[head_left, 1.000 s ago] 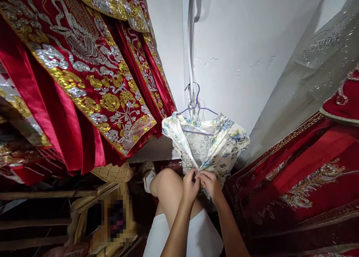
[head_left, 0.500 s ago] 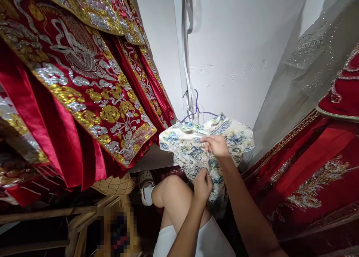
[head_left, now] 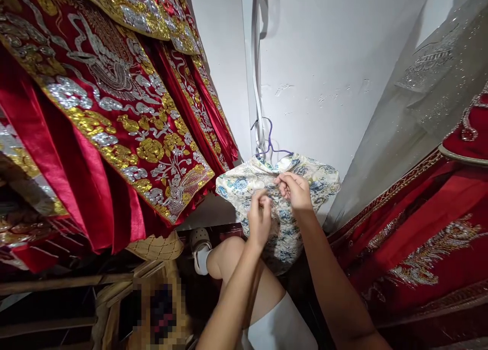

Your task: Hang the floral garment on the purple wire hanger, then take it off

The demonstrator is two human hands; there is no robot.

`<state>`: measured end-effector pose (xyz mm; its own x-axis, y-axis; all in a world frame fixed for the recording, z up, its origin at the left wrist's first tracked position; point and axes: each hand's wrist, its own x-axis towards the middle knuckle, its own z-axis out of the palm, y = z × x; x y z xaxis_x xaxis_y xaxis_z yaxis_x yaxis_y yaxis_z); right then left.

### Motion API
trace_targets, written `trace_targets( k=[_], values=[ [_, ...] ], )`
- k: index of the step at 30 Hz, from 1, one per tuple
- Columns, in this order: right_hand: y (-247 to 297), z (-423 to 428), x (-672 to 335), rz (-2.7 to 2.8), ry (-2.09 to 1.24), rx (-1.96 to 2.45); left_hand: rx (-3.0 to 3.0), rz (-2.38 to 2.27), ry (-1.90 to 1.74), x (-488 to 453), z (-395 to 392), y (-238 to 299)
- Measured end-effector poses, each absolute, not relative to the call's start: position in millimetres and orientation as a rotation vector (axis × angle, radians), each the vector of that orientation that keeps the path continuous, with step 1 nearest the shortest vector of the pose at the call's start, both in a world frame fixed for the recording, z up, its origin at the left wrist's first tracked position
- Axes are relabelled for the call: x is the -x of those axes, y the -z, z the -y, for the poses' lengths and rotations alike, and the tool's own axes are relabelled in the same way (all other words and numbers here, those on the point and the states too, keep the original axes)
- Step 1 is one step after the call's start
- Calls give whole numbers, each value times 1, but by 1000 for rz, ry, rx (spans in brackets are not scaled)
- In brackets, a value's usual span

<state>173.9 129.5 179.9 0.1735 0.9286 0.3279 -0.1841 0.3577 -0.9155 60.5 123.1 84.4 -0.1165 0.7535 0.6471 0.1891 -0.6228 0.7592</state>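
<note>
A white shirt with a blue and yellow floral print (head_left: 284, 233) hangs in front of me from a purple hanger (head_left: 271, 141). My right hand (head_left: 296, 191) is closed in a pinch on the shirt's front, just below the collar. Lower and to the left, my left hand (head_left: 260, 215) is raised over the chest of the shirt, its fingers curled together and slightly blurred. Whether cloth lies between those left fingers I cannot make out. The two hands are apart, close to the middle of the shirt.
Red robes with gold and silver embroidery (head_left: 152, 146) hang at the left. On the right are a red beaded garment (head_left: 430, 228) and sheer glittery fabric (head_left: 404, 100). A white wall (head_left: 324, 45) stands behind. Wooden furniture (head_left: 110, 309) and a woven hat-like piece (head_left: 160, 247) are lower left.
My left hand has left the shirt's lower front and risen up and to the left. The right hand stays near the collar, and the shirt front has shifted, its upper part now lying flatter.
</note>
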Motion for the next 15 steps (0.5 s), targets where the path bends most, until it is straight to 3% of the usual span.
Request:
trace_targets(
  k=[4, 9, 12, 15],
  values=[
    [-178, -131, -174, 1114, -934, 863, -2212, -960, -1713, -40, -146, -163],
    [-161, -142, -167, 1173, -878, 938, -2435, -1093, -1731, -34, -142, -189],
    [-138, -148, -167, 1229, -873, 1057, -2167, -1165, -2046, -16, -143, -193],
    [-112, -141, -170, 1245, -920, 1104, -1530, -1176, -2349, 21, -158, -191]
  ],
)
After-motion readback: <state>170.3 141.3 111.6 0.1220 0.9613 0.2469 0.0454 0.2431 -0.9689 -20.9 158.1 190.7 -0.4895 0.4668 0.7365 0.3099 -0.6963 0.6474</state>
